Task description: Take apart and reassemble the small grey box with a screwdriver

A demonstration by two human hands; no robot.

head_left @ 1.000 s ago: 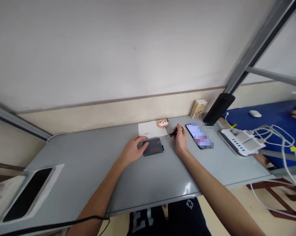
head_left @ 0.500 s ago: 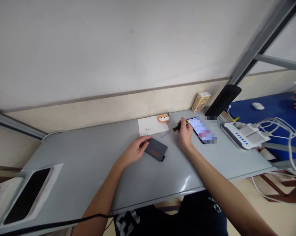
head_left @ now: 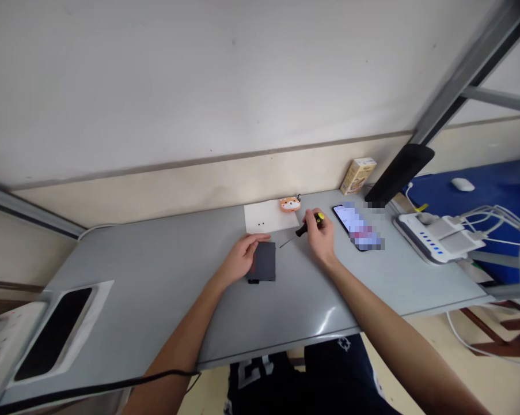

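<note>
A flat dark grey box (head_left: pixel 266 262) rests on the grey desk (head_left: pixel 156 259). My left hand (head_left: pixel 241 256) grips its left side, the fingers along the far edge. A small black part sticks out at the box's near edge. In my right hand (head_left: pixel 320 233) is a screwdriver (head_left: pixel 302 230) with a black and yellow handle. Its thin tip points down and left, just right of the box and apart from it. Behind them lies a white paper sheet (head_left: pixel 270 217) with small dark screws, and an orange animal-faced case (head_left: pixel 289 204) sits on its right part.
A lit phone (head_left: pixel 357 227) lies right of my right hand. Farther right are a small carton (head_left: pixel 357 176), a black cylinder (head_left: pixel 398 173) and a white power strip (head_left: pixel 428 239) with cables. A dark tablet-like slab (head_left: pixel 54 334) is at the left; a black cable (head_left: pixel 113 383) crosses the near left.
The grey box has turned clockwise under my left hand, so its black part now faces me. My right hand has moved slightly left with the screwdriver, whose tip is nearer the box.
</note>
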